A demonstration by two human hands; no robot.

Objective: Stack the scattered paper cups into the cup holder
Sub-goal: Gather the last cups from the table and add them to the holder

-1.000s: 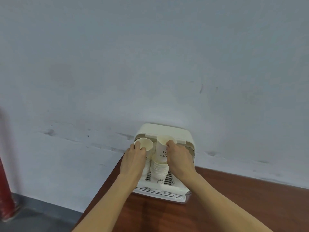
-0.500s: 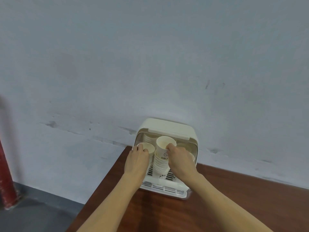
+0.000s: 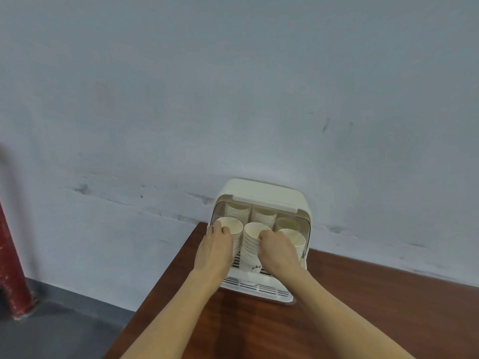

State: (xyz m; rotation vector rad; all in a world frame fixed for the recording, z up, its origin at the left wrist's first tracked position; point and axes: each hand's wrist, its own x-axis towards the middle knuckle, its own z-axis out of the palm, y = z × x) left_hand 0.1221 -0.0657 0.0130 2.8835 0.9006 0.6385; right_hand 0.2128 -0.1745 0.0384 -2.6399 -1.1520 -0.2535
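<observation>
The left hand [image 3: 213,251] covers the lower part of the left stack [image 3: 232,230] in the holder [image 3: 269,195], so only that stack's top rim shows. The right hand [image 3: 278,251] hides one side of the middle stack [image 3: 252,243] and the lower part of the right stack [image 3: 293,238]. Its fingers [image 3: 264,235] curl over the middle stack's rim, and their tips are out of sight. The rear stacks [image 3: 263,215] show only their upper rims behind the front ones. The print low on the middle stack is too small to read. Both forearms run off the bottom edge. The bench [image 3: 363,307] is cut by the bottom and right edges; a red post [image 3: 11,268] is cut by the left edge.
</observation>
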